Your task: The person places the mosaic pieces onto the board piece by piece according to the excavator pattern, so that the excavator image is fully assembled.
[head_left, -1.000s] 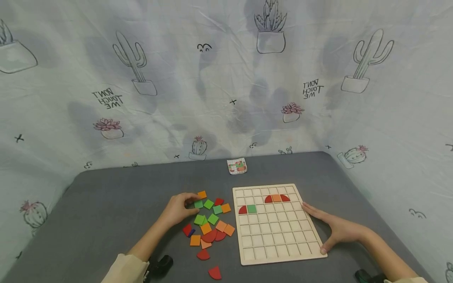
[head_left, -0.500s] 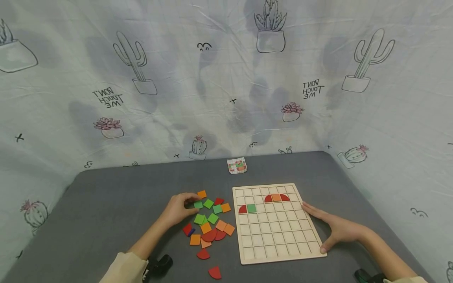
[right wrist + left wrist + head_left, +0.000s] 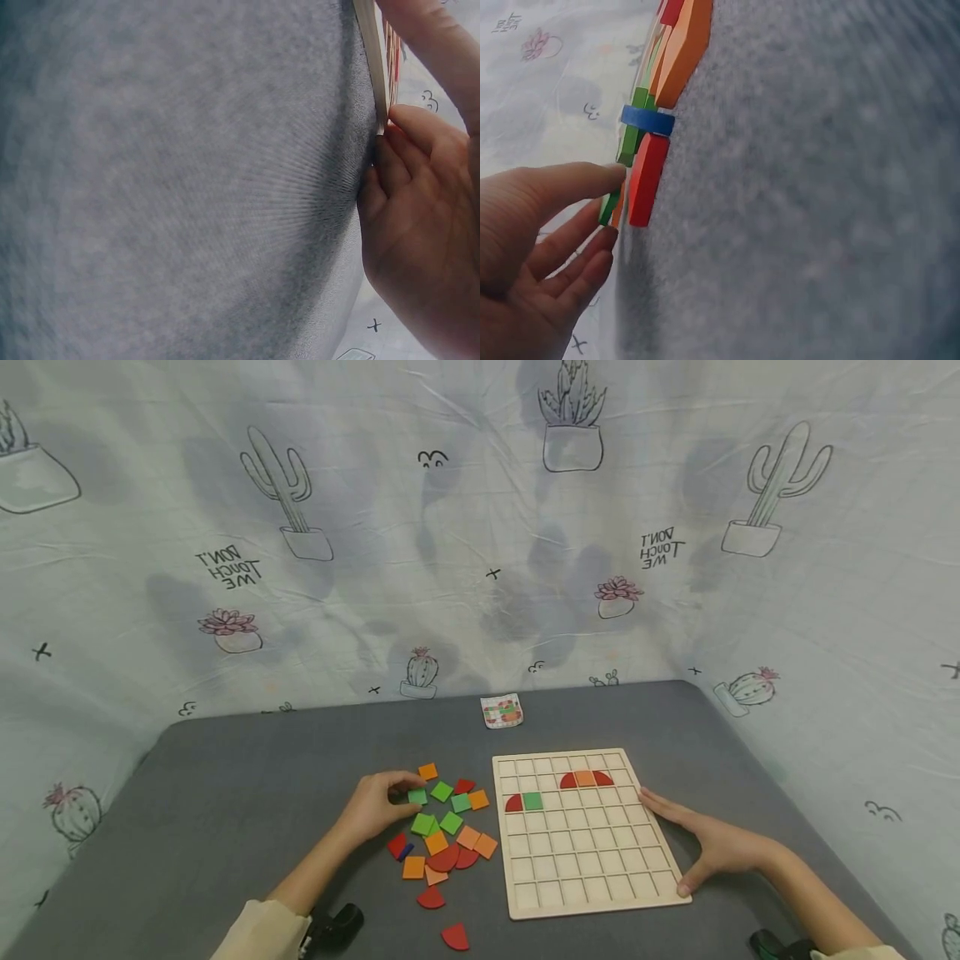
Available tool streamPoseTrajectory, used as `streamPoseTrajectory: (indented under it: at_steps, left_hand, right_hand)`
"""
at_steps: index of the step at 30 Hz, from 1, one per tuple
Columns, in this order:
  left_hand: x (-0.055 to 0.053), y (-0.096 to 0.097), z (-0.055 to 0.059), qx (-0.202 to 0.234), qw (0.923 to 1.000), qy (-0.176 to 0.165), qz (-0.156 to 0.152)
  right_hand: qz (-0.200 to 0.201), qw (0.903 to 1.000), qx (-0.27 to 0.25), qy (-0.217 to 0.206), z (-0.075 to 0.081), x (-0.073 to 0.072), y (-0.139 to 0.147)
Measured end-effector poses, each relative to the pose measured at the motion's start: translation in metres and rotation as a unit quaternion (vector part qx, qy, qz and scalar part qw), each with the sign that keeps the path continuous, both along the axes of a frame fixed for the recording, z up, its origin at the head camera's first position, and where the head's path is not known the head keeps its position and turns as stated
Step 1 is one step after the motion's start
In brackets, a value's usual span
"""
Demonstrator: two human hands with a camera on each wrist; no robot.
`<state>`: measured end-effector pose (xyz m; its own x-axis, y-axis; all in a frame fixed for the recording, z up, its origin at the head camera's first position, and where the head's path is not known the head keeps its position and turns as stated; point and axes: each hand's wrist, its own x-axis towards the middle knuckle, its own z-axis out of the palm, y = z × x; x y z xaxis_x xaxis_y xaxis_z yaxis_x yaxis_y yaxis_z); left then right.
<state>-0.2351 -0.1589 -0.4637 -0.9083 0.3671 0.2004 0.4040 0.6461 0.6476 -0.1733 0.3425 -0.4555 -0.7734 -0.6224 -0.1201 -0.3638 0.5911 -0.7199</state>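
Note:
My left hand [image 3: 377, 805] pinches a green square tile [image 3: 417, 796] between thumb and fingers, at the left side of a loose heap of tiles. In the left wrist view the thumb lies against that green tile [image 3: 610, 207], beside a red tile [image 3: 648, 180] and a blue ring-like piece [image 3: 648, 120]. A wooden grid board [image 3: 566, 895] lies to the right, holding red quarter-round tiles [image 3: 513, 803], an orange square [image 3: 584, 779] and a green square [image 3: 532, 802]. My right hand [image 3: 720, 843], thumb and fingers spread, rests against the board's right edge.
Several orange [image 3: 413, 867], green [image 3: 452, 823] and red [image 3: 456, 937] tiles lie on the grey table [image 3: 262, 802] left of the board, some overlapping. A small printed pattern card [image 3: 502, 712] lies at the back. A cactus-patterned cloth [image 3: 480, 527] hangs behind the table.
The green tile in my left hand has turned a little and shifted slightly towards the palm. My right hand stays at the board's edge.

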Motion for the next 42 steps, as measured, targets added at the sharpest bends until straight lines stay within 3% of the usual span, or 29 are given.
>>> streamPoseTrajectory:
  at_steps: [8,17,26,32,42]
  left_hand:
    - [0.006,0.001,0.004,0.008,0.9999,0.001,0.009]
    - [0.018,0.015,0.003,0.026,0.9992,-0.028,-0.016]
    - [0.024,0.05,0.005,0.067,0.9939,-0.067,-0.055]
    - [0.025,0.076,0.005,0.074,0.9886,-0.085,-0.099]
    - [0.021,0.108,0.003,0.028,0.9867,-0.06,-0.148]
  right_hand:
    - [0.01,0.9999,-0.014,0.001,-0.001,0.0,0.0]
    - [0.01,0.9999,-0.013,0.004,-0.002,0.002,-0.001]
    - [0.004,0.9996,-0.011,-0.024,0.0,0.0,0.0]
    - [-0.003,0.9997,0.001,-0.024,0.002,-0.001,-0.001]
    - [-0.003,0.9998,0.003,-0.021,0.003,-0.002,-0.002]
